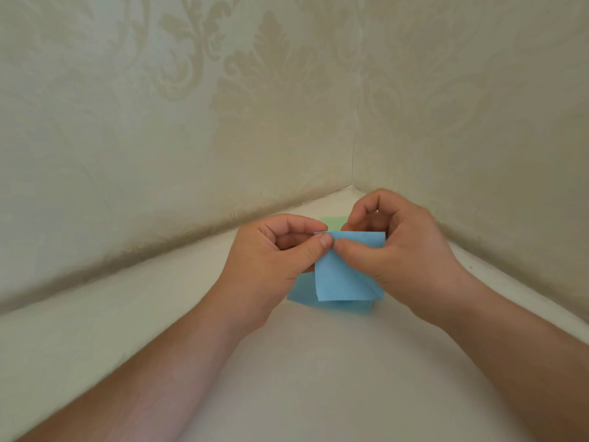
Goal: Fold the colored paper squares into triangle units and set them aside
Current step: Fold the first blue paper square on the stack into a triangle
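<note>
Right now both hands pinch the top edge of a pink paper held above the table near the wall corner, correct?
Not quite: the paper is blue, not pink. The head view shows the left hand and right hand pinching its top edge above the table.

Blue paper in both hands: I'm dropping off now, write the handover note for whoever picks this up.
Left hand: pinches the top left edge of the blue paper, thumb on the front.
Right hand: pinches the same top edge just beside it, its fingers curled behind the sheet.
The blue paper is held up above the table, with a diagonal crease and a lifted flap at its lower right; not yet a triangle.
More blue sheets lie on the table under it, a green sheet behind the hands.
Done: no finished triangle unit in view.
Left: finish this fold, set it aside, then fold the rest.
</note>
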A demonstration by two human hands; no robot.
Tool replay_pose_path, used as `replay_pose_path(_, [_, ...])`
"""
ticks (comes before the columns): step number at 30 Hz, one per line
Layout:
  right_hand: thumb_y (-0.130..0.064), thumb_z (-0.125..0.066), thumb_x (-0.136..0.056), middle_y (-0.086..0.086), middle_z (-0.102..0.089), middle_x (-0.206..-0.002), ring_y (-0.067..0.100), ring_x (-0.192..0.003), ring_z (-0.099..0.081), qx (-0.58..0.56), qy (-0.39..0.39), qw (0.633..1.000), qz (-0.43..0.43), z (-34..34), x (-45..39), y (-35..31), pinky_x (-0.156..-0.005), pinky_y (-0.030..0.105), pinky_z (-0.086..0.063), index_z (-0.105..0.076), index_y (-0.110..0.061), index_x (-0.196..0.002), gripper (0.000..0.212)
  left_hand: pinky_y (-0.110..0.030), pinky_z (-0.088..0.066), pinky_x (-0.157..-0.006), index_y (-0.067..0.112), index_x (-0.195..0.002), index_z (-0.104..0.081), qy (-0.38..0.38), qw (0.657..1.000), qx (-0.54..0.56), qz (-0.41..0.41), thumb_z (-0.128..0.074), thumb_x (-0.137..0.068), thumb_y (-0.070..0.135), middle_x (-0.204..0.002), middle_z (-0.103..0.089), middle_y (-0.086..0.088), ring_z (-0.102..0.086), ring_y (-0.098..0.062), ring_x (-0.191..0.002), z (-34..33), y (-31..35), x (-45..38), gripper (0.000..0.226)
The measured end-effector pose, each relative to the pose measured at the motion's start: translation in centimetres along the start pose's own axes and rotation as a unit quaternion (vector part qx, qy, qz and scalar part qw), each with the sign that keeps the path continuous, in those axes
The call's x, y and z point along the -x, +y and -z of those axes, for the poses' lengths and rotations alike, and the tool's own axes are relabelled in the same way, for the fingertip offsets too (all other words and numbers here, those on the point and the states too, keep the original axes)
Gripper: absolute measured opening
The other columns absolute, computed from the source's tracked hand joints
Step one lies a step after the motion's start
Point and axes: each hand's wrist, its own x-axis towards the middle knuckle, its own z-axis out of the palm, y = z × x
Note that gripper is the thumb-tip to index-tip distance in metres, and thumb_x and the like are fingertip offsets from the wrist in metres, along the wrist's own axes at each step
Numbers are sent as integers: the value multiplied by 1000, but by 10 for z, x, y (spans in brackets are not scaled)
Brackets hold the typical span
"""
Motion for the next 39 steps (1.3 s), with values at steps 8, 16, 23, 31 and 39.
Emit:
replay_pose_path(8, [-7,-80,-83,0,-77,-85,18,-77,-76,-71,-20,995,-59,0,-1,-1,-61,28,-55,-72,-23,-87,18,-31,-61,-71,20,-78,-78,-9,1000,9,-3,-76,-87,3,-81,-76,-9,-74,-20,-77,0,3,1,20])
replay_pose_path(16, [-5,-79,-84,6,-77,-87,25,-81,-76,-101,-52,988,-107,2,-2,-1,-70,38,-60,-74,-22,-90,19,-29,-58,-65,8,-77,-71,-21,998,39,34,-72,-88,1,-81,-75,-14,-73,-23,-74,0,3,1,13])
replay_pose_path(23, [0,-78,-83,9,-72,-81,28,-75,-73,-130,-58,980,-137,4,-3,-2,-64,36,-55,-72,-19,-99,25,-25,-56,-61,9,-83,-69,-49,996,40,69,-65,-93,-1,-74,-72,-6,-69,-19,-69,1,5,0,15])
replay_pose_path(31, [0,-76,-85,3,-68,-70,15,-66,-65,-71,-65,990,-100,4,-3,0,-65,31,-48,-73,-19,-91,20,-27,-58,-66,13,-77,-76,-47,996,24,65,-64,-94,-3,-78,-73,-10,-70,-20,-73,2,3,-1,25])
replay_pose_path(39, [-12,-76,-89,3,-76,-80,12,-74,-67,-32,-78,991,-100,2,-2,2,-68,30,-49,-76,-16,-80,10,-34,-59,-76,19,-80,-79,-39,998,-58,9,-76,-89,6,-79,-75,-6,-69,-18,-77,7,-2,-4,15])
